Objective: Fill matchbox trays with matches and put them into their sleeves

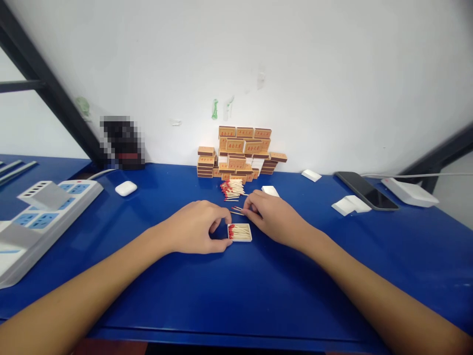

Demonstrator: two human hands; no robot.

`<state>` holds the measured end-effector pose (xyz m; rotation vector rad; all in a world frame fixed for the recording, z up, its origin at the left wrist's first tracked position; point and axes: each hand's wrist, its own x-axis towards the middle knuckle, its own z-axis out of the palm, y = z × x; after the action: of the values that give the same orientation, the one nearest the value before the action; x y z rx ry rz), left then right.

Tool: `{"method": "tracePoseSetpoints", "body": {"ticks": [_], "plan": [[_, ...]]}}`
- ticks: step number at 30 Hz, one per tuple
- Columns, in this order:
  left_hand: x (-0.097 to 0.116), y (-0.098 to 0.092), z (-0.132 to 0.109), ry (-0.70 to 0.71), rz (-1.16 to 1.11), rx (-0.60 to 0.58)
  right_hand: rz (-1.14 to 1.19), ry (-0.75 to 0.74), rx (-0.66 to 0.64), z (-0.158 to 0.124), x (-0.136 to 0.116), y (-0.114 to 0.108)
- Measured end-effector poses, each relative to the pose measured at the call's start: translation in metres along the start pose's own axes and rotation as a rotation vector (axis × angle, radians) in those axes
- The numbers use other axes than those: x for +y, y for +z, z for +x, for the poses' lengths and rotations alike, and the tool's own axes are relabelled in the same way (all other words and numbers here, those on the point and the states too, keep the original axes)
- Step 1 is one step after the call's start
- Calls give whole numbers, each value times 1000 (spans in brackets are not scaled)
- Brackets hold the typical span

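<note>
A white matchbox tray (245,240) lies on the blue table, filled with red-tipped matches (240,231) whose heads point left. My left hand (197,227) steadies the tray's left end, thumb at the near corner and index finger at the far one. Just beyond the tray, my right hand (271,214) pinches matches (237,210) at their plain ends, heads to the left; exactly how many it grips cannot be made out. Behind my fingers is a loose heap of red-tipped matches (232,189). A small white piece (270,191), perhaps another tray, sits partly behind my right hand.
Stacked matchboxes (236,153) stand against the white wall. At left are a power strip (48,212) and a white earphone case (126,188). To the right lie white pieces (351,204), a dark phone (366,190) and a white box (409,192) near a cable.
</note>
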<state>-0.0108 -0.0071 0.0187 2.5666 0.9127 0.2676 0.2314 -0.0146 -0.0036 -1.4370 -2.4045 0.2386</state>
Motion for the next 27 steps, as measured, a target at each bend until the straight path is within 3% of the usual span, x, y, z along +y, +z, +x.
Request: {"method": "tracePoseSetpoints", "body": {"ticks": [7, 12, 22, 27], "plan": [[0, -1, 0, -9, 8, -15, -9, 3, 28, 2, 2, 0], [0, -1, 1, -28, 19, -16, 11, 39, -24, 3, 7, 0], [0, -2, 1, -28, 25, -19, 106, 51, 5, 8, -3, 6], [-1, -1, 1, -35, 24, -17, 112, 77, -69, 10, -6, 4]]}}
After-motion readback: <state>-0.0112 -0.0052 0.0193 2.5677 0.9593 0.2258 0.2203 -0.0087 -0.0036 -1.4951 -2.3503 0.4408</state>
